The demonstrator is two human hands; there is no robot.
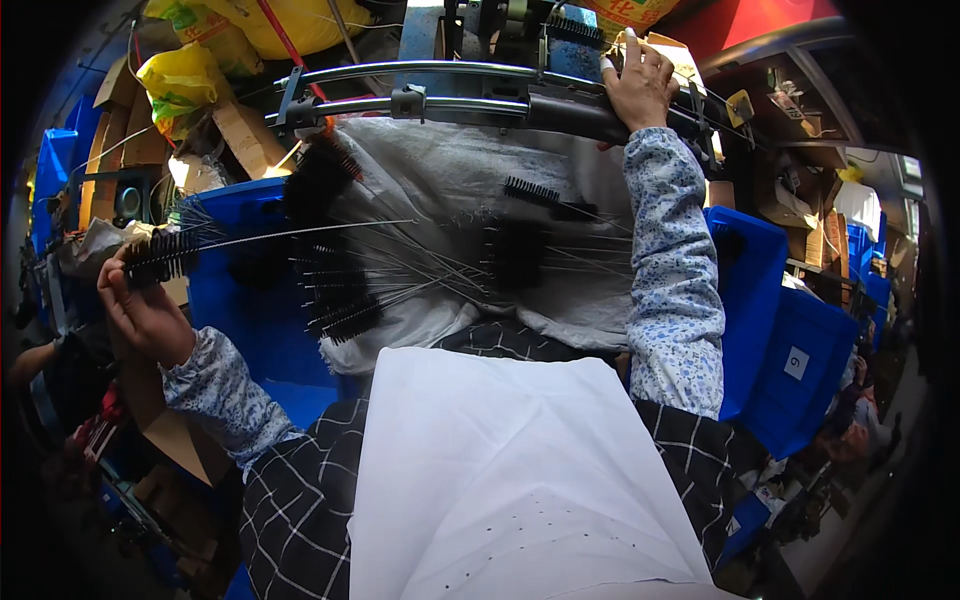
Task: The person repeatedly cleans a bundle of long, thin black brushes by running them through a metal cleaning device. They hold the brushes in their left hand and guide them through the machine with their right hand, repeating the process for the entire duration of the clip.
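Observation:
Out at the left, my left hand (150, 318) is closed on a black bristle brush (160, 258), whose twisted wire stem points right across the lap. My right hand (640, 88) reaches to the far right end of a metal-railed machine (450, 104). White coverings show on its thumb and index fingertip, which are spread apart; the other fingers bend over the machine's end. Just left of those fingertips is another black brush (574, 30). Several wire-stemmed black brushes (345, 290) lie on a grey cloth (420, 160) over my lap, with more brush heads (515, 255) toward its right side.
A blue bin (225, 290) stands at my left, and blue bins (745, 290) stand at my right. Yellow bags (185, 80) and cardboard (245, 140) sit at the far left. The machine's rails span the far side of the cloth.

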